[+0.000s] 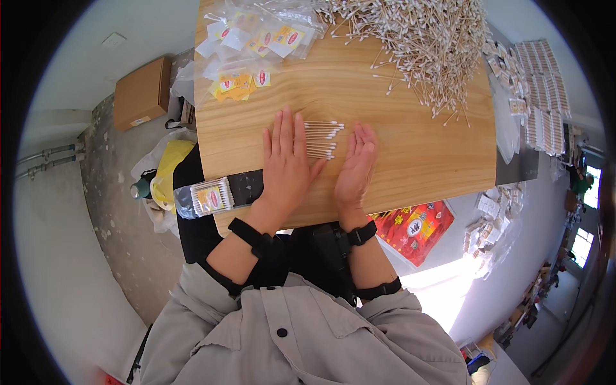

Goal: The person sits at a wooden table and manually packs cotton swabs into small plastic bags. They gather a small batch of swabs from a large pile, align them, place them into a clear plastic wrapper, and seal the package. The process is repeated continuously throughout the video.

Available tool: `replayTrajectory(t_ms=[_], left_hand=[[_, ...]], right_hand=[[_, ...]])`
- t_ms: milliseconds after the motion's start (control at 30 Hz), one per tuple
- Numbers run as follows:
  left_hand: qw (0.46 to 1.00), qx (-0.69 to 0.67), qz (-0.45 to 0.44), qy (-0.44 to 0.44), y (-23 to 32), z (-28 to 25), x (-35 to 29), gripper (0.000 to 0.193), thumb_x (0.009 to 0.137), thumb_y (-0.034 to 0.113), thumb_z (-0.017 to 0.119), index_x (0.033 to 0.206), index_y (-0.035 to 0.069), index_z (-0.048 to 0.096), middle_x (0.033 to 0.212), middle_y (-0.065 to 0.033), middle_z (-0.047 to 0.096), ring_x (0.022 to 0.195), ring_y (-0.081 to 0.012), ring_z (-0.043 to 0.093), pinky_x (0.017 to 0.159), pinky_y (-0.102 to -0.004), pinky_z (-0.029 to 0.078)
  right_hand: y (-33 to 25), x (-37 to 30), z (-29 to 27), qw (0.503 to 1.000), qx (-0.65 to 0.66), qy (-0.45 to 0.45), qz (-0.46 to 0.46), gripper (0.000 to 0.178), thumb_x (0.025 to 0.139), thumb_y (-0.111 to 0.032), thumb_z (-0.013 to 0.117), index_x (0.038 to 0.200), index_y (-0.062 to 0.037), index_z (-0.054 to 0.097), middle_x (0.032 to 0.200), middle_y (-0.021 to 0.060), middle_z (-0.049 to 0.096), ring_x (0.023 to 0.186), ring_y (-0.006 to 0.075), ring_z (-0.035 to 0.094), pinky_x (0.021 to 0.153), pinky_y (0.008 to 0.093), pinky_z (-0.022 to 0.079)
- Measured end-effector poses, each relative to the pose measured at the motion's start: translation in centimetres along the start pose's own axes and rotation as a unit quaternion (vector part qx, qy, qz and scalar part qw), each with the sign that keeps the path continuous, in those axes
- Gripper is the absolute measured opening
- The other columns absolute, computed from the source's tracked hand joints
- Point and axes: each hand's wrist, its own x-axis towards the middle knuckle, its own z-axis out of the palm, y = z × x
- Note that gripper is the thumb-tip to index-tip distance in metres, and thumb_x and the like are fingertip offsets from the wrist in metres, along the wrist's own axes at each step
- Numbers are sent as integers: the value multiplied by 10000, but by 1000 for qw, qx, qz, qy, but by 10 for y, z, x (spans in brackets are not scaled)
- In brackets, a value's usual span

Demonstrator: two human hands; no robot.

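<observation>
On the wooden table top, a row of cotton swabs [323, 136] lies side by side, their white tips pointing right. My left hand [285, 157] rests flat over the swabs' left ends, fingers stretched forward and thumb out to the side. Just right of the tips stands my right hand [357, 170] on its outer edge, palm turned toward the swabs, fingers extended and a little curved, nothing in it. A small gap separates it from the tips. By my left wrist, a clear bag of packed swabs [210, 197] with a yellow and white label sits on a dark strip at the table's edge.
A large heap of loose swabs [423, 38] covers the far right of the table [436, 160]. Clear bags [256, 35] and yellow label cards [236, 86] lie far left. Packed bundles [542, 90] stand right, a red package [417, 231] below the edge, a cardboard box [142, 93] left.
</observation>
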Motion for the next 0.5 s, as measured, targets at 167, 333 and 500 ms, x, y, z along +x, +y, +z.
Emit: replayTrajectory(t_ms=[167, 333, 500], left_hand=[[999, -34, -10, 9, -3, -2, 5, 1065, 738, 418, 790, 1498, -66, 222, 1568, -260, 220, 1470, -378, 218, 1164, -549, 212], [999, -40, 2, -23, -2, -7, 0, 1070, 741, 441, 775, 1501, -65, 217, 1579, -247, 215, 1477, -353, 220, 1167, -534, 215], [999, 9, 17, -48, -3, -6, 0, 1002, 791, 444, 719, 1502, -63, 227, 1585, -233, 214, 1484, -340, 210, 1182, -504, 198]], right_hand=[[3, 11, 1, 999, -32, -7, -18, 513, 1068, -308, 304, 1418, 66, 333, 1451, 209, 370, 1398, 298, 333, 1194, 409, 241], [15, 29, 4, 997, -55, -52, -7, 535, 1066, -344, 303, 1430, 46, 330, 1461, 201, 366, 1401, 304, 332, 1186, 406, 243], [28, 23, 16, 995, -15, -101, 20, 603, 1065, -417, 293, 1458, 40, 287, 1475, 210, 351, 1420, 287, 304, 1202, 404, 204]])
